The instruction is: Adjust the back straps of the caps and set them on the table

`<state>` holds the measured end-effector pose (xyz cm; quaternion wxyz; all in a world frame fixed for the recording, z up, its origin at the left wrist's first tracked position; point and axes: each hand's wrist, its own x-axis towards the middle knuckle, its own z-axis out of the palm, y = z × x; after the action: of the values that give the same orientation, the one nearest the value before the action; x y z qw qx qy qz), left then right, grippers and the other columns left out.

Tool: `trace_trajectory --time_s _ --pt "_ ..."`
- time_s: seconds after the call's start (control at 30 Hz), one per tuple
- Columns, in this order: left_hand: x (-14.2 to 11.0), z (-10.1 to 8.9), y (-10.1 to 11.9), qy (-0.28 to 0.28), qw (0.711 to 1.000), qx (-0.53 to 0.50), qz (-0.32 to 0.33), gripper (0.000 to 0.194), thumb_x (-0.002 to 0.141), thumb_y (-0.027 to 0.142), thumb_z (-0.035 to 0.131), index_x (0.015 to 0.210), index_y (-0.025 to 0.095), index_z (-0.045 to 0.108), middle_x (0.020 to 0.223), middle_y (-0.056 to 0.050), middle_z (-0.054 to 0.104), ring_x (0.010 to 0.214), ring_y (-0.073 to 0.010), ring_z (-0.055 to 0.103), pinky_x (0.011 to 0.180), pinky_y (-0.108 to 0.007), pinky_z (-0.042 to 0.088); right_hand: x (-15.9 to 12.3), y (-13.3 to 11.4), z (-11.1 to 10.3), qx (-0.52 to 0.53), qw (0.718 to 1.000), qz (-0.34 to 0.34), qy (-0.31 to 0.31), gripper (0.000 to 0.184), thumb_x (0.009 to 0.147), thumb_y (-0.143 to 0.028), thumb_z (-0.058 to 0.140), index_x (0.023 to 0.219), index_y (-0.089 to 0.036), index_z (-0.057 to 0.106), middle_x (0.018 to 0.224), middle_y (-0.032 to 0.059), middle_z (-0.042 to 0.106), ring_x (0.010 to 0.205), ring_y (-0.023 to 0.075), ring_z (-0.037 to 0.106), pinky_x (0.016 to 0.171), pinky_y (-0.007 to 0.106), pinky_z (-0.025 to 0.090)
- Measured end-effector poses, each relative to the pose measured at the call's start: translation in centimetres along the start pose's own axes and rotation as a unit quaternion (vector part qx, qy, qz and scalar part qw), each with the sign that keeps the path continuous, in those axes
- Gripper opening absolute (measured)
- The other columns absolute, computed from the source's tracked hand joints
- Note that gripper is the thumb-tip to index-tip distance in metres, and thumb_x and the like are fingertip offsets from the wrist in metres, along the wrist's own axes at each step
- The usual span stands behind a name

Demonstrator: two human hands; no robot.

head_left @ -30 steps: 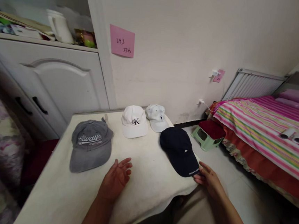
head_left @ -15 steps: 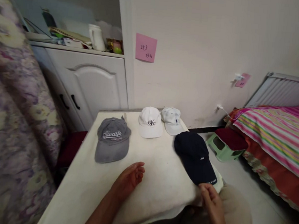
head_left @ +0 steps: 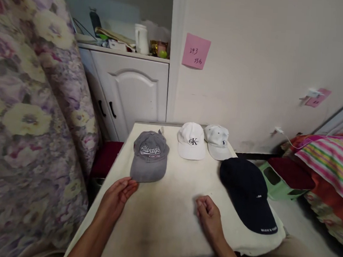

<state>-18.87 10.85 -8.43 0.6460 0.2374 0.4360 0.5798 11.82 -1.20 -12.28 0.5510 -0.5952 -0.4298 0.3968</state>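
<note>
A grey baseball cap (head_left: 150,154) with "Always" lettering lies on the cream-covered table (head_left: 164,208), brim toward me. My left hand (head_left: 119,192) is at the left front corner of that brim, fingers pressed together on its edge. Over the bare cloth to the right, my right hand (head_left: 210,218) is loosely curled with nothing visible in it. Beside it lies a dark navy cap (head_left: 245,195), its brim pointing to the front right. Behind are a white cap (head_left: 191,144) with CK letters and a pale cap (head_left: 217,140) with a small logo, side by side.
A floral curtain (head_left: 46,113) hangs at the left, near a white cabinet (head_left: 135,89). A pink note (head_left: 196,52) is stuck to the wall behind the table. A green stool (head_left: 277,183) and a striped bed (head_left: 333,162) stand at the right.
My right hand has let go of the navy cap's brim and moved left over the table. My left hand has moved left to the grey cap's brim. The view has turned left.
</note>
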Motion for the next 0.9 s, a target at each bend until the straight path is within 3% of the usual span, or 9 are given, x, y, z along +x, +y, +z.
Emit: trace_trajectory --time_s 0.07,0.23,0.43,0.67,0.77,0.9 --pt "-0.3 -0.2 -0.4 0.001 1.0 -0.01 -0.011 0.013 0.08 0.001 0.062 0.088 0.011 0.066 0.077 -0.009 0.076 0.077 -0.0203 0.076 0.08 -0.033 0.062 0.3 0.1 0.2 -0.004 1.0 0.004 0.004 0.03 0.09 -0.049 0.056 0.08 -0.02 0.055 0.057 -0.0059 0.048 0.046 0.0101 0.033 0.044 0.023 0.026" --pt "-1.1 0.3 -0.7 -0.01 0.998 0.053 -0.02 0.023 0.075 0.008 0.072 0.094 0.014 0.061 0.079 -0.007 0.075 0.078 -0.0227 0.076 0.076 -0.033 0.061 1.0 0.0 0.9 -0.016 1.0 -0.01 0.008 0.029 0.091 -0.047 0.055 0.083 -0.019 0.057 0.058 -0.0059 0.047 0.047 0.0101 0.035 0.044 0.022 0.026" --pt "-1.1 0.7 -1.2 -0.014 0.998 0.041 0.044 0.035 0.068 0.019 0.081 0.097 0.014 0.062 0.082 -0.006 0.076 0.078 -0.0194 0.074 0.08 -0.032 0.058 1.1 0.0 1.0 -0.039 0.999 -0.029 0.003 0.027 0.092 -0.043 0.055 0.079 -0.02 0.055 0.059 -0.0053 0.048 0.048 0.0103 0.036 0.046 0.023 0.028" --pt "-1.3 1.2 -1.1 -0.038 0.993 -0.05 0.103 0.025 0.073 0.017 0.077 0.094 0.016 0.064 0.087 -0.007 0.078 0.087 -0.0203 0.075 0.088 -0.033 0.058 1.1 0.0 1.0 -0.032 0.999 -0.031 -0.005 0.024 0.091 -0.042 0.055 0.08 -0.02 0.056 0.058 -0.0052 0.05 0.046 0.0104 0.037 0.045 0.023 0.029" --pt "-1.2 1.3 -1.0 -0.029 0.988 -0.134 0.072 0.014 0.079 0.007 0.066 0.092 0.013 0.066 0.089 -0.012 0.079 0.092 -0.0216 0.075 0.088 -0.033 0.059 1.1 0.0 1.0 -0.032 0.999 -0.033 -0.007 0.024 0.092 -0.041 0.054 0.081 -0.02 0.056 0.058 -0.0052 0.05 0.046 0.0103 0.037 0.045 0.023 0.029" --pt "-0.6 1.6 -0.7 -0.009 0.976 -0.215 -0.015 0.024 0.086 -0.001 0.046 0.091 0.009 0.067 0.092 -0.016 0.078 0.092 -0.0223 0.075 0.084 -0.034 0.062 1.1 0.0 1.0 -0.035 0.999 -0.038 -0.008 0.023 0.092 -0.04 0.054 0.081 -0.02 0.057 0.059 -0.0048 0.05 0.048 0.0109 0.038 0.046 0.023 0.029"
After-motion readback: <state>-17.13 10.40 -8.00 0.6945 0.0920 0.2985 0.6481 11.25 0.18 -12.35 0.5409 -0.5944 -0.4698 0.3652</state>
